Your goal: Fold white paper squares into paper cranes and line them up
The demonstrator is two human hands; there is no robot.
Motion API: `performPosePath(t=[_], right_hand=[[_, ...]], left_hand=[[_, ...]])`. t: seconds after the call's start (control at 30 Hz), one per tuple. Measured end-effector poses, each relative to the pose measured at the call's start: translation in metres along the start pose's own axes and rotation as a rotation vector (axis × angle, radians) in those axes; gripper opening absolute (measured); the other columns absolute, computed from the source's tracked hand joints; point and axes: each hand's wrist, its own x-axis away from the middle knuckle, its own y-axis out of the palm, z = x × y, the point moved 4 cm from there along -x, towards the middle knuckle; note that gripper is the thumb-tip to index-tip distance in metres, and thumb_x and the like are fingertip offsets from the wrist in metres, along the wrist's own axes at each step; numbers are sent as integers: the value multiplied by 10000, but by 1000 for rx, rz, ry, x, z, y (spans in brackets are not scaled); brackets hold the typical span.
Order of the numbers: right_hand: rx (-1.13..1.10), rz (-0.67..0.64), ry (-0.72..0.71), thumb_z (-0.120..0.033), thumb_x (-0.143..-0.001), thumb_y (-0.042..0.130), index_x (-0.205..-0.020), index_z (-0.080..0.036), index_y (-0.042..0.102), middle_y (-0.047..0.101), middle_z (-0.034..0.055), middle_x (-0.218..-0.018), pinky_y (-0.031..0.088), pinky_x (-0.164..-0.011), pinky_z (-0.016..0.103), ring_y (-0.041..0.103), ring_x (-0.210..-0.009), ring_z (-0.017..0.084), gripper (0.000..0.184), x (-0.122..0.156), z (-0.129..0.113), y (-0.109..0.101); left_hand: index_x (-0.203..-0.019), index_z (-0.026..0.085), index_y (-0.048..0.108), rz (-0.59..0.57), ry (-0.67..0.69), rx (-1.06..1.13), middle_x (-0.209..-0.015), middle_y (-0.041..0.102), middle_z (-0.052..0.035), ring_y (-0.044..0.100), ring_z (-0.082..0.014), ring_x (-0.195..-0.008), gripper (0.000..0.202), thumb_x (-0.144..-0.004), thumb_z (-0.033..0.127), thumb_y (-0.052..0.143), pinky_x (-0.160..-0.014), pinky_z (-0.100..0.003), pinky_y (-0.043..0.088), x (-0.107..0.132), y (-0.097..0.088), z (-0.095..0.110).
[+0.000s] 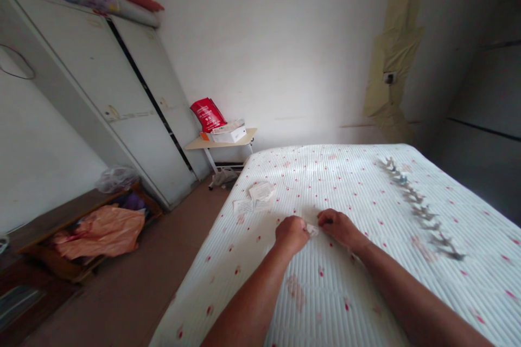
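Observation:
My left hand (292, 234) is closed on a small folded piece of paper (312, 230), which sticks out past the fingertips just above the bed's quilted cover. Close by on the other side, my right hand (340, 226) has its fingers curled together beside the paper; whether they touch it or pinch anything is not clear. Several printed paper sheets (261, 191) lie on the bed beyond my left hand. To the right of my hands stretches a line of several small folded-paper figures (419, 209), which look like paper cranes.
The bed (325, 173) has a white cover with red dots. Behind its left corner stands a small table (195, 144) with a red bag (207, 114) and a white box (230, 135). A wardrobe (134, 108) and a low wooden bench (36, 222) with an orange plastic bag (101, 231) are left.

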Motion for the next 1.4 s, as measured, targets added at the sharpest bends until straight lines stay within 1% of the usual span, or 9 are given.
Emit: performPosePath(t=[0.13,0.2,0.3,0.4,0.53,0.73,0.9,1.1,1.4], right_hand=[[80,36,14,-146,-700,499,-683,-177,643,644,42,-968,427,-713,219,600,-808,138,148,4,-6,6],[162,63,7,-166,-710,528,-675,-179,660,636,48,-1010,418,-730,226,597,-841,145,137,6,-11,9],[269,94,3,-165,-712,551,-680,-184,680,624,53,-1074,406,-769,240,581,-924,167,134,9,-16,11],[327,102,13,-145,-720,530,-678,-181,685,623,49,-1094,399,-763,241,573,-943,173,164,10,-18,12],[344,108,19,-135,-720,510,-659,-176,677,627,47,-1090,397,-743,245,576,-928,176,182,9,-18,13],[315,134,9,-133,-742,508,-727,-173,672,624,57,-1075,400,-777,240,582,-922,162,169,9,-18,12],[354,112,24,-139,-763,491,-706,-176,679,615,52,-1120,399,-780,257,570,-964,176,200,10,-20,13],[432,108,39,-142,-768,463,-710,-173,676,610,52,-1138,395,-756,289,557,-966,197,222,12,-25,15],[404,108,33,-150,-750,468,-685,-170,659,602,48,-1158,387,-774,299,543,-993,197,203,11,-22,17]], left_hand=[[-829,231,701,-15,4,-14,-870,702,-43,635,-169,-822,201,-762,267,515,-664,-229,434,-1,0,0],[-831,231,700,-24,9,-13,-867,702,-43,635,-171,-828,196,-760,280,524,-667,-231,435,-1,1,0],[-839,229,697,-30,13,-7,-866,701,-44,635,-171,-834,195,-758,285,528,-670,-230,435,-1,0,0],[-836,224,697,-33,9,-5,-872,702,-49,636,-172,-836,199,-760,279,522,-673,-231,436,-1,0,0],[-829,223,700,-16,19,-2,-873,703,-53,638,-179,-835,204,-751,274,518,-677,-238,443,0,-1,1],[-843,224,703,-29,16,-15,-873,702,-59,637,-176,-834,218,-757,260,506,-691,-237,451,-1,0,1],[-846,227,703,-24,8,-12,-888,702,-62,639,-181,-848,217,-760,268,507,-699,-243,452,-2,0,1],[-853,228,703,-24,5,-1,-889,703,-65,639,-184,-854,223,-747,264,510,-704,-248,456,-1,-1,1],[-826,214,698,-4,5,2,-867,705,-72,646,-201,-839,217,-734,257,506,-687,-261,464,0,-1,2]])
